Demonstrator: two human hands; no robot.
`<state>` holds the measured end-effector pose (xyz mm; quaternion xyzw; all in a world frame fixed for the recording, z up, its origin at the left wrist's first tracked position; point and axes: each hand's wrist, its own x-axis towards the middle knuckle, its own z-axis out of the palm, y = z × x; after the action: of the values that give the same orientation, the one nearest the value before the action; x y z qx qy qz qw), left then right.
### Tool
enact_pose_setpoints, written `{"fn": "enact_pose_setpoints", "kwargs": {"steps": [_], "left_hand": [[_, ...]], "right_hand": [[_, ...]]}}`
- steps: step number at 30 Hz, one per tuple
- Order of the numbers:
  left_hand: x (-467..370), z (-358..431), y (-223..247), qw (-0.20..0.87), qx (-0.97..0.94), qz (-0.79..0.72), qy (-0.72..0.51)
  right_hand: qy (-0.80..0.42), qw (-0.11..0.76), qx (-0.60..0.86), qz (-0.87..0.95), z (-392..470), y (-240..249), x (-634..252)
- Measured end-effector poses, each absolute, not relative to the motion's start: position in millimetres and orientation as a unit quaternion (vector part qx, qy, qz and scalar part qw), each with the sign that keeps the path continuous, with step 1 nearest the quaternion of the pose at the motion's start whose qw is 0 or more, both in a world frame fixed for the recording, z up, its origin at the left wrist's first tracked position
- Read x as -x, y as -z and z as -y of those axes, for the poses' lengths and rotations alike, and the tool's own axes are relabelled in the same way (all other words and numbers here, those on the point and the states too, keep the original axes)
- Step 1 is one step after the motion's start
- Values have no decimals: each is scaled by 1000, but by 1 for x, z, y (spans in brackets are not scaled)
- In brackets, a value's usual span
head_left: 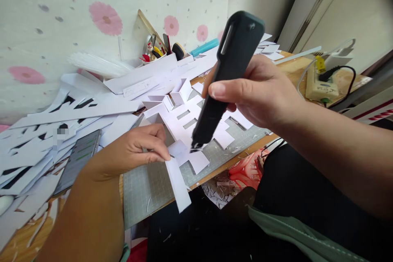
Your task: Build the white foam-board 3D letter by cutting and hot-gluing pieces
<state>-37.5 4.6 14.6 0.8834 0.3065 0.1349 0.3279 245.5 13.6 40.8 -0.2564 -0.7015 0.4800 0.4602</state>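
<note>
1. Left hand [144,147]: thumb and fingertips pinch a narrow white strip [178,186].
2. Right hand [260,90]: wrapped around a black tool [229,65], tip down over the notched white sheet [184,120] between the hands.
3. Beyond them, pencilled marks on a paper piece [139,86], illegible.
4. Right of the right hand, cropped red lettering [380,115].

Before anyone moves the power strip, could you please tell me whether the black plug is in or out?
In: the black plug sits right against the power strip, with no bare prongs showing between them.
</note>
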Motion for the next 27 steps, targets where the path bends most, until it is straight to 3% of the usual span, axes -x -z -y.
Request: {"fn": "enact_pose_setpoints", "kwargs": {"steps": [4, 9, 14, 18, 21, 27], "left_hand": [[41, -1, -21, 368, -873, -283, -152], [49, 1, -16, 397, -835, -251, -287], [45, 1, -4, 286, -773, -291, -485], [39, 0, 0, 210, -764, -302, -530], [31, 3, 0, 297, -742, -294, -525], [9, 14, 3, 511, -614, -351, -488]], "right_hand": [[-524, 483, 255, 654, -19, -30, -244], [-635, 321, 279, 645, -12, -25, -235], [-674, 207, 296, 645, -1, -19, -224], [-711, 256, 333, 564, -4, -13, -219], [-677, 289, 348, 580, -12, -13, -221], [-523, 237, 314, 756, -25, -23, -228]]}}
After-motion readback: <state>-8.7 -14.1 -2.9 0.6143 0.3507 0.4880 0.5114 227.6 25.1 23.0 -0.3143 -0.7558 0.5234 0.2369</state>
